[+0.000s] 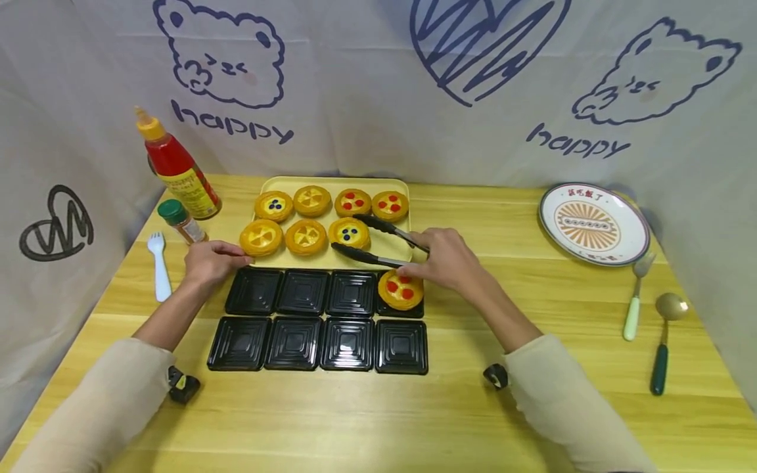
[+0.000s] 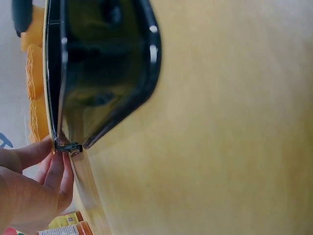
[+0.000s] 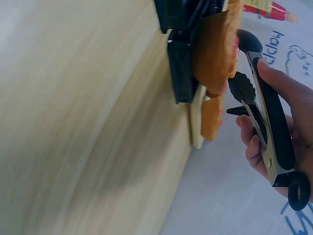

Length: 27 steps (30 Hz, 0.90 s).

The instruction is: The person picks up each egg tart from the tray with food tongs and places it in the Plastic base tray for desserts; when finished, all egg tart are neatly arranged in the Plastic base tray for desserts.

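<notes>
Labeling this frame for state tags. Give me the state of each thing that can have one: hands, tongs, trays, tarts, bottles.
left hand: rests on the yellow tray's front left corner
right hand: grips tongs
tongs: open, empty, over the yellow tray
yellow tray: holds seven tarts
black trays: eight, one filled, seven empty
red-dotted tart: sits in the back right black tray
sauce bottle: upright, capped
spice jar: upright, lid on
</notes>
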### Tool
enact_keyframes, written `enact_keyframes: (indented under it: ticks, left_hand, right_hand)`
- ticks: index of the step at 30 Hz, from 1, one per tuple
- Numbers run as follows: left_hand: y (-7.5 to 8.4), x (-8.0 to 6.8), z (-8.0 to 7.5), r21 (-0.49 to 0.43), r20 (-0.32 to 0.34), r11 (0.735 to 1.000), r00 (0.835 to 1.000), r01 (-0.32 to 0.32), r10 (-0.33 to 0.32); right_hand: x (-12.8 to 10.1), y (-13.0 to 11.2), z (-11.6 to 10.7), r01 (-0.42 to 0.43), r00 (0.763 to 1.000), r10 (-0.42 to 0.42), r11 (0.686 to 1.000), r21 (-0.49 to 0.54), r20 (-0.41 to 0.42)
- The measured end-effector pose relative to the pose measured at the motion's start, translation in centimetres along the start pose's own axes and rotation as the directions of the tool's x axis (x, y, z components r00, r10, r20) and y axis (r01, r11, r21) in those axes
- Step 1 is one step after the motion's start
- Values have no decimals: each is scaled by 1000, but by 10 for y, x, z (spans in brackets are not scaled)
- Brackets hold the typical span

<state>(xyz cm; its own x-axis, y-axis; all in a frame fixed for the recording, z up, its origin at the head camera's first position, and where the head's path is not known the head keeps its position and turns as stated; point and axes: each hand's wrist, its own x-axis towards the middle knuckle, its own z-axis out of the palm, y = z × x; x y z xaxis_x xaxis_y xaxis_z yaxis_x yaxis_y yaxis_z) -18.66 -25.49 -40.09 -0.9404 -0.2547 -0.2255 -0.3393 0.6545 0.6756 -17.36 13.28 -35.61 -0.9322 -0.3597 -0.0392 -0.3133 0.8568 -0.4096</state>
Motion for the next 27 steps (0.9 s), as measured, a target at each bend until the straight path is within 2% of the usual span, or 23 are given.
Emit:
enact_keyframes:
  ticks: [5, 10, 16, 22, 27]
  left_hand:
    - [3, 1, 0, -7, -1, 1000, 1000, 3, -3]
    - [3, 1, -2, 4, -16, 1000, 1000, -4, 4]
    - [3, 2, -3, -1, -7, 1000, 1000, 8, -8]
    - [3, 1, -1, -5, 3, 1000, 1000, 13, -13]
    - [1, -1, 1, -1, 12, 1000, 1000, 0, 0]
  right_hand:
    - [-20, -4, -9, 56, 998, -56, 998, -2, 5]
    - [-42, -4, -6, 148, 989, -147, 989, -27, 18]
    - [-58, -3, 0, 147, 988, -145, 988, -40, 45]
    - [-60, -5, 0, 131, 991, -129, 991, -39, 41]
    - [-42, -19, 1, 110, 993, -109, 993, -40, 43]
